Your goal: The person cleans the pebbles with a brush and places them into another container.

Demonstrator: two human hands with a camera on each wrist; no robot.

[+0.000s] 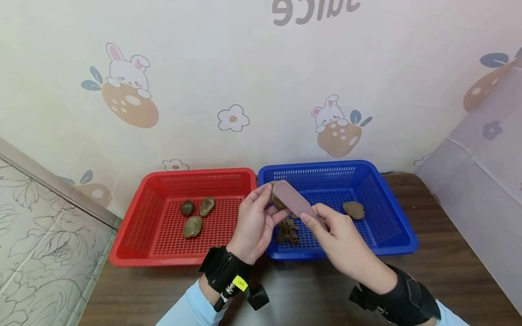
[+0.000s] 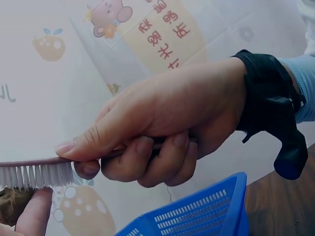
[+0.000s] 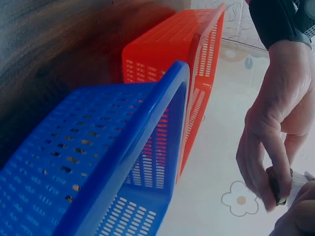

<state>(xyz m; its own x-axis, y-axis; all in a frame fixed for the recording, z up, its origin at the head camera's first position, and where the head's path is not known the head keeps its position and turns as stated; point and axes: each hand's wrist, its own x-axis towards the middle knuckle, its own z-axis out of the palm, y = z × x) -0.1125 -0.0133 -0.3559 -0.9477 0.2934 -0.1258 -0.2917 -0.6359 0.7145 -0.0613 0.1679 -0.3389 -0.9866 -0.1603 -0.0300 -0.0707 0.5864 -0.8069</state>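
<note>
My left hand [image 1: 253, 222] pinches a small muddy brown stone [image 2: 14, 206] between thumb and fingers, above the inner side of the blue basket [image 1: 397, 217]. In my right hand [image 1: 346, 242] I grip the handle of a mauve brush [image 1: 294, 199], thumb along its back. Its white bristles [image 2: 37, 176] press down on the stone in the left wrist view. From the head view the brush back hides part of that stone. In the blue basket lie a flat brown stone [image 1: 353, 210] and a rough brown clump [image 1: 287, 233], partly under my hands.
Left of the blue basket stands a red basket [image 1: 134, 217] holding a round dark stone [image 1: 187, 208] and two greenish stones [image 1: 192, 226]. Both stand on a dark wooden table [image 1: 444, 253], close to a wall [image 1: 195, 81] printed with rabbits. A patterned panel [image 1: 36, 235] borders the left.
</note>
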